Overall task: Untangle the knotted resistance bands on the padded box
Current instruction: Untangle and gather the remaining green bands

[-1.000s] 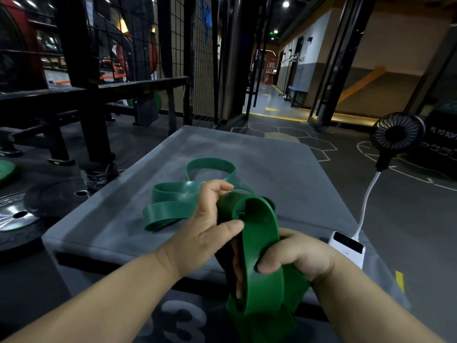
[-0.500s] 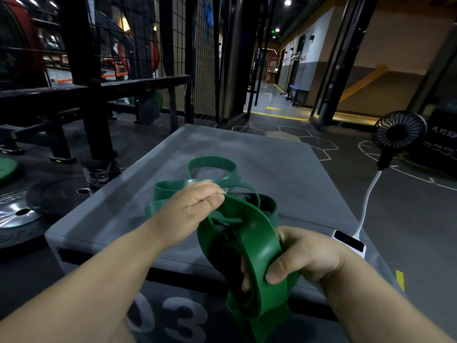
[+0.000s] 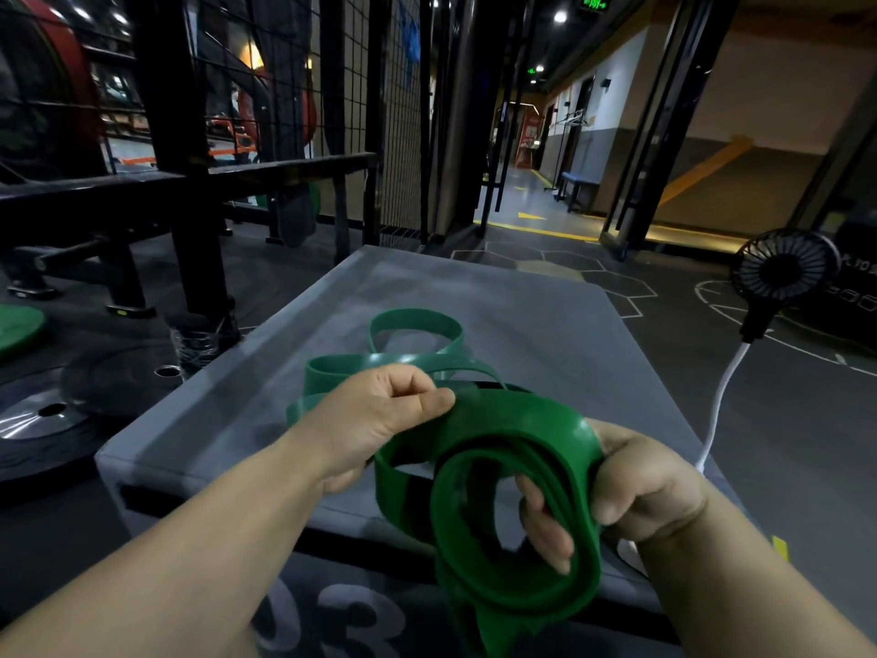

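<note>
A wide dark green resistance band (image 3: 512, 444) is bunched in loops above the near edge of the grey padded box (image 3: 545, 325). My left hand (image 3: 379, 415) pinches one loop of it at the top left. My right hand (image 3: 631, 486) grips the folded layers on the right, fingers curled through the loop. A narrower, lighter green band (image 3: 413, 344) lies looped on the box top behind my hands, and whether it is knotted with the wide band is hidden by my left hand.
A small black fan (image 3: 783, 273) on a white stalk stands at the box's right edge. Weight plates (image 3: 52, 410) lie on the floor to the left. A black rack and mesh wall (image 3: 303, 135) rise behind the box.
My left hand shifted its hold from the inner loop to the top left of the wide band and pulled it leftward. The loops have spread wider, and my right hand rose a little.
</note>
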{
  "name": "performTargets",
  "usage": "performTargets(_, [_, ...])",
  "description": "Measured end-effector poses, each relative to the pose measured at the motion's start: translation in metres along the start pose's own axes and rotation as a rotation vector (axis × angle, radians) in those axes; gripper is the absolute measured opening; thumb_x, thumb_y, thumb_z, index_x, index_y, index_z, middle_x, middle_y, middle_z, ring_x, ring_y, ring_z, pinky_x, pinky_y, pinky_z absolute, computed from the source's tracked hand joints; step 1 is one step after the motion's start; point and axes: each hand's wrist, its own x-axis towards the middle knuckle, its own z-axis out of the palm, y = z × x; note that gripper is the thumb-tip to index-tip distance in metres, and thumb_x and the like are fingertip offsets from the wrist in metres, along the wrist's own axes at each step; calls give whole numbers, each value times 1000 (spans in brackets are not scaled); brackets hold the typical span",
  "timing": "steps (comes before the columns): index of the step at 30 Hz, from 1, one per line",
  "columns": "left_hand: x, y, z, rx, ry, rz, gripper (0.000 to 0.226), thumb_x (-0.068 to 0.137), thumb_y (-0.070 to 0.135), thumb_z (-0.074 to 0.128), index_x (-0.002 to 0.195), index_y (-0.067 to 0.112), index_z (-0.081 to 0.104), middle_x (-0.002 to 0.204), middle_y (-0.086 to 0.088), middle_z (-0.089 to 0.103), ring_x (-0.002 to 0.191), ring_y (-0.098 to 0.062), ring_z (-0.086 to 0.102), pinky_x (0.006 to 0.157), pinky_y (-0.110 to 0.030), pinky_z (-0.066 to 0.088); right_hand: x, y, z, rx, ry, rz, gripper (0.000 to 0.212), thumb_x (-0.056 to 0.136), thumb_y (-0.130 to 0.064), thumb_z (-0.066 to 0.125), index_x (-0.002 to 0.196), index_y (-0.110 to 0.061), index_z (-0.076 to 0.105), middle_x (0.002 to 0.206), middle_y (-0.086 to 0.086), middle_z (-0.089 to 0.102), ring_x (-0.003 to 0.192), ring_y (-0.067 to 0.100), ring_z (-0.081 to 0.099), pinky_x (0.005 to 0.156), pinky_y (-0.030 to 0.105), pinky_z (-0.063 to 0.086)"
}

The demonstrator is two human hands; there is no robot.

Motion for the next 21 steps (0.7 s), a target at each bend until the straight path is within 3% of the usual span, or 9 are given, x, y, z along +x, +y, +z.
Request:
performTargets(2, [4, -6, -3, 151, 101, 60, 49, 49, 70, 79, 55, 24, 62, 59, 3, 56, 58, -11, 51, 62, -25, 41, -1, 0, -2, -8, -1, -19, 46, 57, 3, 42, 100, 6, 59, 83, 13, 71, 73, 24, 67, 72, 31, 50])
performTargets(4, [5, -9, -3, 206, 101, 76, 55, 52, 77, 71, 60, 24, 62, 60, 2, 53, 58, -12, 46, 61, -27, 38, -1, 0, -2, 0, -3, -41, 47, 58, 2, 41, 101, 5, 60, 83, 12, 71, 72, 25, 66, 70, 32, 50])
performTargets(6, [3, -9, 5, 165, 10, 62, 43, 75, 65, 64, 71, 22, 64, 68, -6, 57, 65, -15, 51, 69, -34, 44, -1, 1, -2, -4, 1, -65, 46, 58, 2, 42, 101, 4, 59, 83, 12, 70, 73, 25, 66, 70, 32, 50])
performTargets(8, [0, -17, 16, 124, -50, 16, 38, 89, 54, 55, 89, 18, 67, 89, -17, 67, 86, -23, 62, 85, -46, 49, -1, 1, -3, -11, 2, -87, 41, 61, -1, 50, 101, 2, 59, 83, 11, 70, 74, 25, 66, 69, 33, 49])
performTargets(10, [-3, -24, 28, 63, -20, -16, 33, 95, 48, 48, 99, 22, 68, 103, -8, 71, 104, -17, 65, 97, -40, 47, -2, 1, -5, -12, 3, -98, 34, 69, -8, 59, 102, 1, 59, 84, 11, 70, 74, 24, 65, 67, 34, 47])
performTargets(12, [-6, -22, 36, -17, 2, -4, 29, 96, 42, 45, 98, 23, 67, 99, 2, 72, 100, -4, 65, 94, -27, 46, -1, 1, -5, -23, 15, -90, 33, 71, -12, 62, 102, 0, 59, 84, 10, 70, 73, 24, 65, 66, 34, 46])
performTargets(15, [-4, -23, 35, -108, 3, 114, 43, 91, 54, 45, 114, 23, 66, 115, 1, 69, 117, -14, 60, 102, -33, 42, -1, 4, -5, -31, 32, -105, 34, 69, -12, 63, 101, 0, 60, 83, 11, 70, 73, 25, 65, 69, 33, 48])
performTargets(18, [-7, -22, 26, -154, -242, 214, 71, 81, 70, 52, 135, 25, 51, 135, -5, 58, 131, -22, 49, 111, -41, 36, -3, 6, -5, -34, 64, -118, 40, 59, -6, 56, 98, -1, 62, 80, 11, 70, 72, 25, 65, 68, 31, 49])
performTargets(21, [-8, -20, 21, -86, -452, 141, 98, 71, 49, 79, 147, 18, 27, 141, -17, 47, 135, -34, 42, 113, -52, 31, -6, 5, -10, 31, 61, -127, 34, 64, -11, 61, 97, -1, 61, 79, 10, 70, 71, 24, 64, 66, 31, 47])
